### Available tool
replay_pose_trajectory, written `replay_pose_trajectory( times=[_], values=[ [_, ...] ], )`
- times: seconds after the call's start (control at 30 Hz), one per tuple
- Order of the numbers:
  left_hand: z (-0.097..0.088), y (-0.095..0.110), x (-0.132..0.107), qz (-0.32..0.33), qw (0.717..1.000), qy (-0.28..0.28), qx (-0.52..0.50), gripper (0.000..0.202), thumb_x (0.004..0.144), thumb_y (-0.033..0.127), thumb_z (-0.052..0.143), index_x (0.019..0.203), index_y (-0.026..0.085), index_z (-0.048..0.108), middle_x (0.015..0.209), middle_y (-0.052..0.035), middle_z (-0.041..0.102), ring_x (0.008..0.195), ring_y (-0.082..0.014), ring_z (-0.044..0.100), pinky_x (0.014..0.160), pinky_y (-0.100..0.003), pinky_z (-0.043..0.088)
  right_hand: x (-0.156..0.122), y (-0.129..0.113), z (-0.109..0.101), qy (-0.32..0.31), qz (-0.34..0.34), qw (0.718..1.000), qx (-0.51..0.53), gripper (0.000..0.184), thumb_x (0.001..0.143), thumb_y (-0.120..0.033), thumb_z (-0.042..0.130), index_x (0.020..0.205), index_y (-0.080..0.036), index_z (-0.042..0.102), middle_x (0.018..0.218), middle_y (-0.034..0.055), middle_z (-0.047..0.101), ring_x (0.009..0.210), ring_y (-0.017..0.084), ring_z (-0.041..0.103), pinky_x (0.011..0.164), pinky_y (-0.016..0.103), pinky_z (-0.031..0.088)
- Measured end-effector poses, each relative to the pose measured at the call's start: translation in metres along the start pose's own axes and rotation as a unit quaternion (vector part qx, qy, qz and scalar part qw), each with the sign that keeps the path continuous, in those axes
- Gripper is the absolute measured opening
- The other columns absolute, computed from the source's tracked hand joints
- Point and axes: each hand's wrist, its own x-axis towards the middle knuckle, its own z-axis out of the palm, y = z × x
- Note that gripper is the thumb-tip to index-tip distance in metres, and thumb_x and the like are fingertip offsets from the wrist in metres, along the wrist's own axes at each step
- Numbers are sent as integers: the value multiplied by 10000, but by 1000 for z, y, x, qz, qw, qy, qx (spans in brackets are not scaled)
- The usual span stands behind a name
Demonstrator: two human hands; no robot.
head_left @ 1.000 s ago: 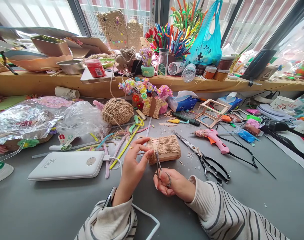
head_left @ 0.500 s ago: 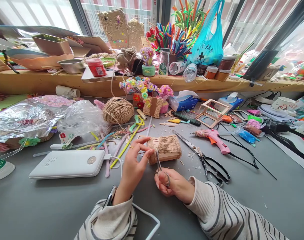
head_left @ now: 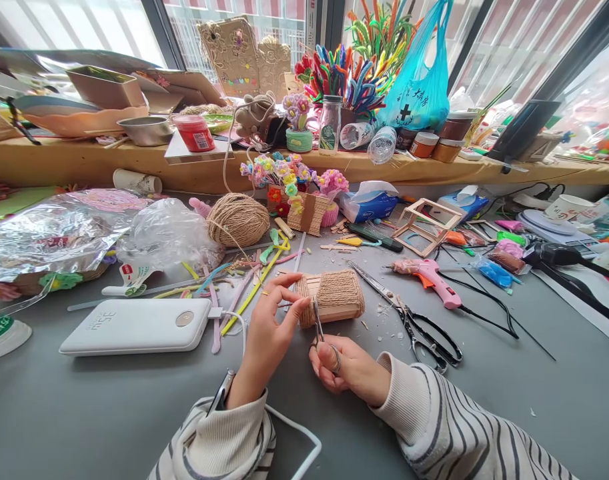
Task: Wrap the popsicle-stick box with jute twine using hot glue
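A small wooden box partly wrapped in jute twine lies on its side in front of me, bare wood strips showing between two bands of twine. My left hand is closed at the box's left end, thumb and index finger together at its front edge; whether a loose twine end is between them is too small to tell. In my right hand is a small pair of metal scissors, fingers through the handle loops. Its blades point up against the twine, close to my left thumb, and look nearly closed.
Large black-handled scissors and a pink glue gun with its cord lie to the right. On the left are a white power bank with a cable and a ball of twine. Craft supplies crowd the ledge behind.
The view has shifted very slightly. Both hands, the small scissors and the box stay in nearly the same place.
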Motion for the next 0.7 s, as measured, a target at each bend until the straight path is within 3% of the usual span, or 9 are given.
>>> replay_pose_trajectory(
  times=[0.13, 0.47, 0.7],
  values=[
    [0, -1, -1, 1, 1000, -1, -3, 153, 789, 307, 546, 688, 194, 533, 1126, -88, 564, 1086, -223, 519, 979, -411, 361, 3, 0, 0, -12, -2, 1000, 22, 586, 607, -741, 502, 618, -159, 438, 399, -104, 347, 322, 5, 217, 340, 191, 139],
    [1, 0, -1, 6, 1000, -1, 2, 144, 792, 289, 538, 687, 190, 529, 1119, -80, 570, 1082, -220, 523, 971, -401, 365, 2, 2, 2, 6, -16, 1000, 25, 547, 660, -689, 520, 614, -151, 433, 434, -92, 374, 333, -1, 238, 340, 186, 138],
    [1, 1, -1, 11, 1000, -4, 7, 133, 801, 271, 529, 695, 191, 526, 1111, -72, 565, 1090, -206, 505, 973, -392, 349, 3, -1, 4, -10, 1, 998, 57, 593, 594, -745, 515, 610, -159, 426, 410, -96, 381, 298, -5, 204, 316, 176, 113]
  ],
)
